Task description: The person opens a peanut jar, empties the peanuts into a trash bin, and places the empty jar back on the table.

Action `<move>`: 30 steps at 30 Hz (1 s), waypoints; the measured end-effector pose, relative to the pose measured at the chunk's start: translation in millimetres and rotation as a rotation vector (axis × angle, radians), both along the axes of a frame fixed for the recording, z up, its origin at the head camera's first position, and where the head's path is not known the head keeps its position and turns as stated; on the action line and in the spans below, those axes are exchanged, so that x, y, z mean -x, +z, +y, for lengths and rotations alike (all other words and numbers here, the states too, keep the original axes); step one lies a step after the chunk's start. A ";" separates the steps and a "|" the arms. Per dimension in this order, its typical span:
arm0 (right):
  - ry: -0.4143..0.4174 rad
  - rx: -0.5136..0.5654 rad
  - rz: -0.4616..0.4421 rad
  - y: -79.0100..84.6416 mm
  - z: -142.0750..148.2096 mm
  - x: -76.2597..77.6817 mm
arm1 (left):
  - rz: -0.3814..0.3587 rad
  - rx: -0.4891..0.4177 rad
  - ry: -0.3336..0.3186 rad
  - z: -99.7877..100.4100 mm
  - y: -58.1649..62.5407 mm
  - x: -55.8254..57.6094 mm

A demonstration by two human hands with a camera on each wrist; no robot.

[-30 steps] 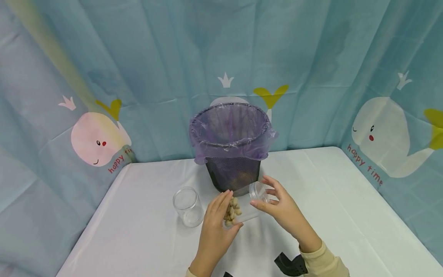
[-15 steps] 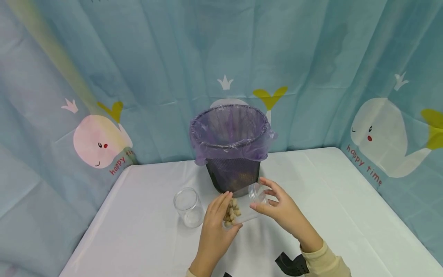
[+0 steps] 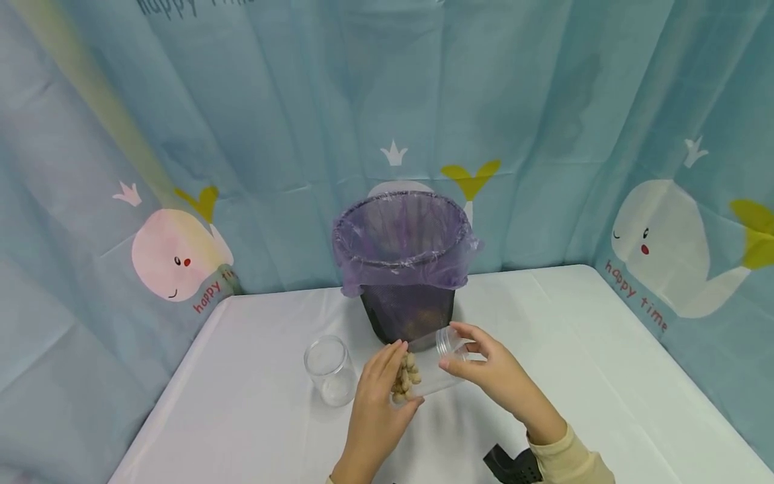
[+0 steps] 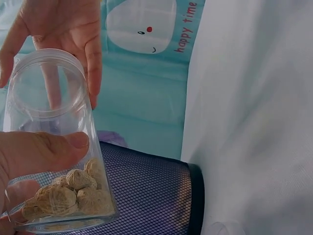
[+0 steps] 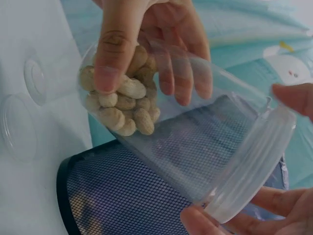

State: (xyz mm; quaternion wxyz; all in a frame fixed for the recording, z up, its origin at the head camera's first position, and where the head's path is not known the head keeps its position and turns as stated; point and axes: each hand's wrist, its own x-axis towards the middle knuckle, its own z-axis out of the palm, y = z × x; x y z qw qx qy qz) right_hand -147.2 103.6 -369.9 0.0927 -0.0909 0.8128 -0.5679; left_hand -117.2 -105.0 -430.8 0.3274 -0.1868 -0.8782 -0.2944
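My left hand [image 3: 377, 413] grips the base end of a clear plastic jar [image 3: 431, 376], thumb on one side and fingers on the other. Peanuts in their shells [image 5: 132, 103] are gathered at that base end. The jar is tilted, its clear screw lid [image 5: 249, 171] pointing up and to the right in the head view. Around the lid's rim curl the thumb and fingers of my right hand [image 3: 496, 370]. In the left wrist view the lid [image 4: 46, 56] sits on the jar's mouth, the right hand's fingers behind it.
Just behind the jar stands a black mesh wastebasket [image 3: 411, 312] lined with a purple bag [image 3: 402, 272]. A second clear jar [image 3: 331, 376], open at the top, stands on the white table [image 3: 242, 403] to the left. A blue printed curtain [image 3: 290, 121] surrounds the table.
The head view has tilted up slightly, so everything sits a little lower. Both hands keep their hold on the jar and lid, with barely any shift.
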 end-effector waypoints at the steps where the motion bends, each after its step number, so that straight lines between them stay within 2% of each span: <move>1: -0.008 0.001 -0.001 -0.2 0.2 0.1 | 0.005 0.003 -0.001 0.1 -0.1 0.3; 5: -0.045 -0.008 0.009 -0.2 1.1 0.5 | 0.018 0.003 -0.001 0.8 -0.1 1.2; 10: -0.033 0.018 0.042 0.3 4.3 0.2 | 0.027 -0.005 -0.005 1.8 0.1 1.8; 16: -0.008 0.118 0.088 -0.2 9.1 -3.8 | -0.015 -0.039 -0.041 1.0 2.4 2.5; 21: -0.029 0.171 0.104 1.8 12.8 -7.0 | -0.037 -0.067 -0.050 -2.0 4.0 1.7; 30: -0.123 0.092 0.154 -0.8 19.5 -6.8 | -0.016 -0.087 0.013 -8.8 6.0 1.9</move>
